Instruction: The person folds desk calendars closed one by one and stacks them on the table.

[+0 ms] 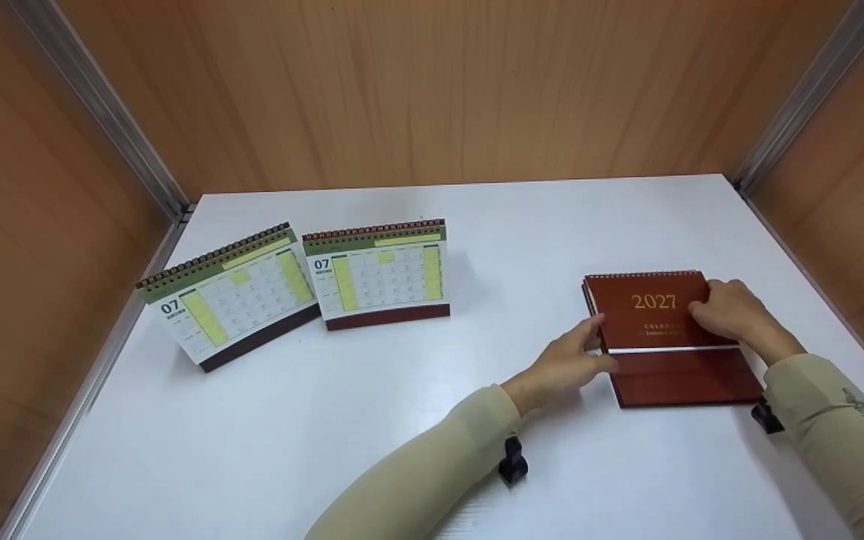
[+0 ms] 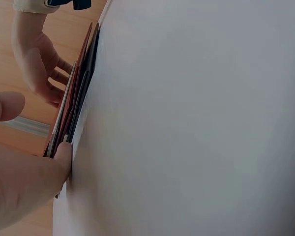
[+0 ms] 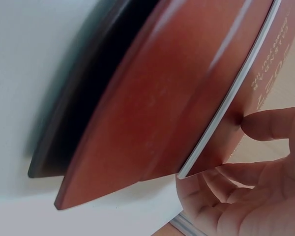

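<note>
A red desk calendar [image 1: 668, 311] marked 2027 lies folded down on the table at the right. Beneath it is a dark calendar [image 3: 54, 160], its edge also visible in the left wrist view. My right hand [image 1: 736, 311] pinches the red calendar's right edge, thumb on the cover and fingers along the side. At the opposite edge is my left hand [image 1: 563, 367], with a fingertip touching the side of the stack in the left wrist view. Its thumb [image 2: 9, 106] stands clear of the calendars there.
Two calendars stand propped up at the left, both showing month 07: one with a dark base [image 1: 229, 296] and one with a red base [image 1: 379, 274]. Wooden panels [image 1: 432, 97] with metal corner rails enclose the white table [image 1: 312, 435] at the back and sides.
</note>
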Demonstrator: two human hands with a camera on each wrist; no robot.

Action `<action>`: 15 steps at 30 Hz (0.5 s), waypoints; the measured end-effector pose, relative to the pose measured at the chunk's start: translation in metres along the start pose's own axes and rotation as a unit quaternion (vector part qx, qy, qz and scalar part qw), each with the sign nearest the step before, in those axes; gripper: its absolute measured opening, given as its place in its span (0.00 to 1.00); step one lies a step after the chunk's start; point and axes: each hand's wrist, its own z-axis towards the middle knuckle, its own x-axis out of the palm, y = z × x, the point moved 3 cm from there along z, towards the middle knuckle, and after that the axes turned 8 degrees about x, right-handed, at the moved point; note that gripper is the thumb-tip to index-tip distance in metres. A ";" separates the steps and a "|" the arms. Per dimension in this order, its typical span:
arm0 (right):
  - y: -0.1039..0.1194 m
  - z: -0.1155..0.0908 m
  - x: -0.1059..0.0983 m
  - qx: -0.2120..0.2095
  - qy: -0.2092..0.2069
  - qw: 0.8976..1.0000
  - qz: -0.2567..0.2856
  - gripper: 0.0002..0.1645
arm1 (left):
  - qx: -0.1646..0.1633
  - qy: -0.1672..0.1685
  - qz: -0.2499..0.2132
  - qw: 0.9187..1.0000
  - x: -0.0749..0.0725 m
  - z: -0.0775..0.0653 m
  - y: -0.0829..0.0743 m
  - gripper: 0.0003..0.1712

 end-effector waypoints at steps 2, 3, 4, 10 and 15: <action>0.000 0.001 0.000 0.000 0.001 1.000 -0.001 0.36 | -0.003 0.005 0.003 1.000 0.000 0.000 0.000 0.49; 0.000 0.001 0.000 0.000 0.002 1.000 -0.001 0.36 | -0.004 0.007 0.002 1.000 0.000 0.000 0.000 0.49; 0.001 0.001 0.000 0.000 0.002 1.000 0.000 0.36 | -0.006 0.008 -0.001 1.000 0.000 0.000 0.000 0.49; 0.002 0.001 -0.001 -0.008 0.009 1.000 0.021 0.34 | -0.010 0.005 -0.028 1.000 -0.005 -0.002 0.001 0.48; 0.002 -0.001 -0.006 0.013 0.042 0.997 0.062 0.43 | -0.001 0.005 -0.017 1.000 -0.011 -0.007 -0.001 0.45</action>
